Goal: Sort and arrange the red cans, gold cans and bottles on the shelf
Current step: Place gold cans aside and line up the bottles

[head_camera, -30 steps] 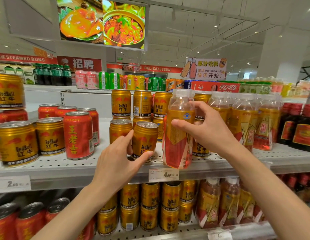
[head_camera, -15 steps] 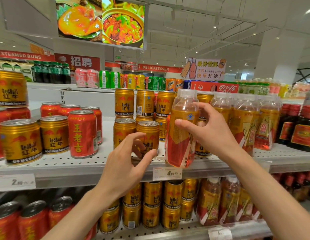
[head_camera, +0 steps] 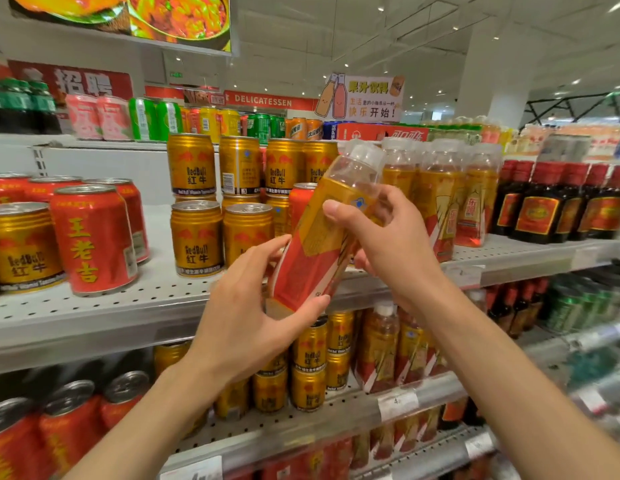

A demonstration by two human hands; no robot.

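In front of the perforated white shelf [head_camera: 104,306], just off its front edge, we hold a bottle [head_camera: 322,233] of amber drink with a red and gold label, tilted so its clear cap leans up and to the right. Our left hand [head_camera: 246,317] cups the bottom of it, thumb curled under the base and fingers wrapped along the label's left side. Our right hand [head_camera: 395,244] grips the upper part, thumb pressed across the front below the shoulder and fingers curled round behind. On the shelf just behind the bottle stand two gold cans [head_camera: 221,237] at the front, with more gold cans stacked two high behind them and one red can top showing among them. To the left a group of red cans [head_camera: 93,237] stands beside another gold can at the frame's edge. To the right, a row of like bottles [head_camera: 440,195] stands upright, with dark bottles [head_camera: 558,202] with red caps beyond them.
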